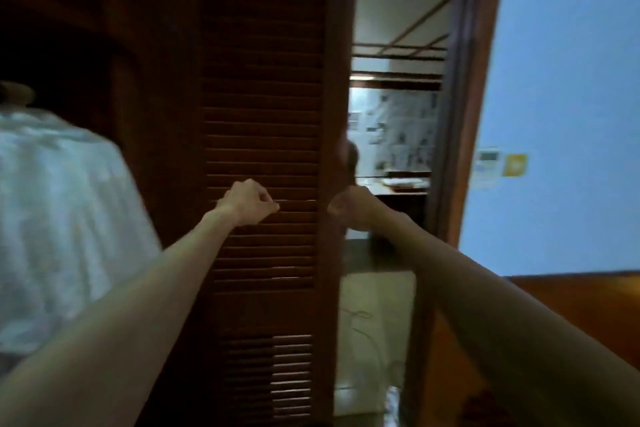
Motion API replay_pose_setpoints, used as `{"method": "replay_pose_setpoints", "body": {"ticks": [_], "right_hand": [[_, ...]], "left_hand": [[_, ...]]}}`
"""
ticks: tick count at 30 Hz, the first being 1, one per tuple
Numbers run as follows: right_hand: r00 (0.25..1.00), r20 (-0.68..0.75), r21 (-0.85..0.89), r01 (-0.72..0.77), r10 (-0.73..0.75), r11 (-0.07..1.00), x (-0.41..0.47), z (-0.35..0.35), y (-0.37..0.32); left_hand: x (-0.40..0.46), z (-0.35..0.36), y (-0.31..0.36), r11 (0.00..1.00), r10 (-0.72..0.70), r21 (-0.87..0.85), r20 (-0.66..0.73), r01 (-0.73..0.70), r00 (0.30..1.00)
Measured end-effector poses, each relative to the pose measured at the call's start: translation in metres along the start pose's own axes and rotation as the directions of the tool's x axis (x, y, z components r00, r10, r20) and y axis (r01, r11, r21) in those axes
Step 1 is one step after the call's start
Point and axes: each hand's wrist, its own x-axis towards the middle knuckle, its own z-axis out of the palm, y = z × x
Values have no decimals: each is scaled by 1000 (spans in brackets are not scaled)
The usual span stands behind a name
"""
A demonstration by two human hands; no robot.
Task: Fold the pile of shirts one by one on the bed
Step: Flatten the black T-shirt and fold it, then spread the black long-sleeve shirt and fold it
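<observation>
Both arms reach toward a dark louvered door (263,156), fists raised.

The left hand (247,203) has its fingers curled together, holding nothing visible; the right hand (348,206) looks curled at the door's edge, grip unclear. An open doorway (391,135) lies beyond. Pale cloth (59,218), perhaps a shirt, hangs left.

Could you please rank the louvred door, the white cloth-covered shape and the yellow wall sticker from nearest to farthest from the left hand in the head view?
From the left hand:
1. Louvred door, directly behind it.
2. White cloth-covered shape, far left.
3. Yellow wall sticker, far right on the blue wall.
</observation>
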Motion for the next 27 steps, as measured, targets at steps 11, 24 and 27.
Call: {"method": "replay_pose_setpoints", "body": {"ticks": [11,24,27], "right_hand": [[772,-244,-153,-628,586,763,-310,-194,295],[-42,-574,87,-996,818,10,-790,-324,320],[-194,-618,156,-980,762,-123,-873,-335,291]], "left_hand": [[6,258,420,847,530,-238,304,-475,792],[-318,405,823,218,937,-624,348,-750,-17],[-401,412,875,106,939,-703,304,-703,-161]]}}
